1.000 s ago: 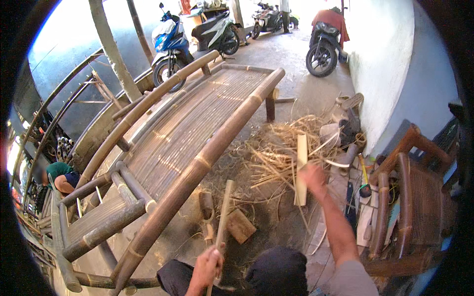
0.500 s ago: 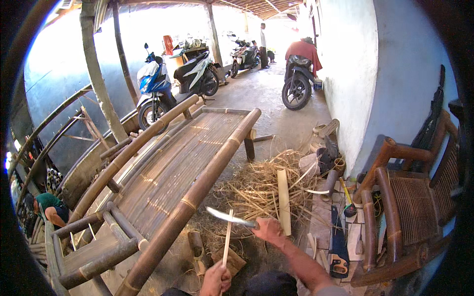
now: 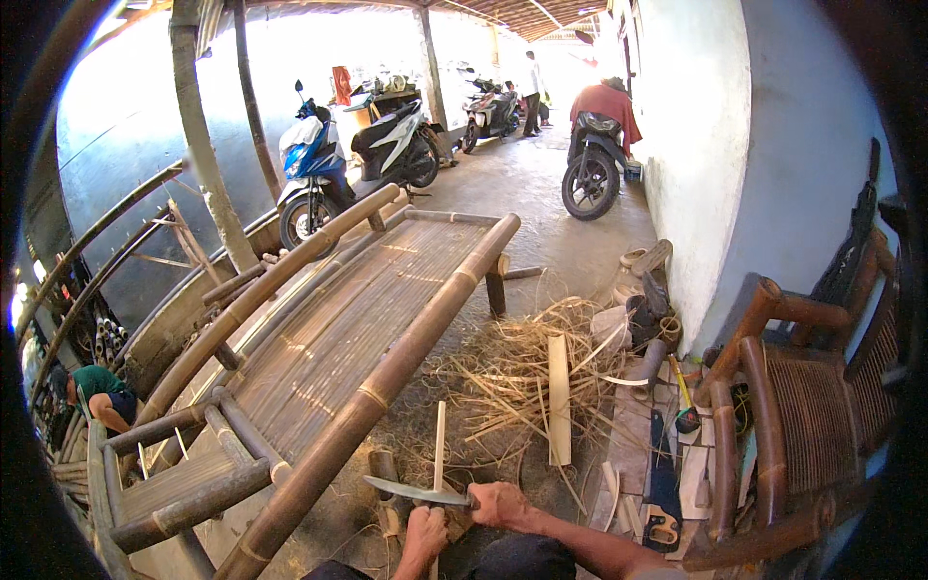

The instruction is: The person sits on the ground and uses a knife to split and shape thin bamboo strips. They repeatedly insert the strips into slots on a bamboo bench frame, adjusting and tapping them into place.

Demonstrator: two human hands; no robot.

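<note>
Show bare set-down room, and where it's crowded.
Free: slatted top of the bamboo bench; floor between its far end and the red-draped motorbike. Crowded: around the shavings pile, the handsaw beside the brown chair, and the left hand, right hand and knife.

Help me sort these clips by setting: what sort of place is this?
Probably a roofed workshop for bamboo furniture: a bamboo bench stands at left, shavings lie heaped on the floor, and the right hand holds a knife.

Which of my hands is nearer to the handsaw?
Right. Your right hand, gripping the knife, is left of the handsaw; your left hand, holding the pale strip, is farther left.
</note>
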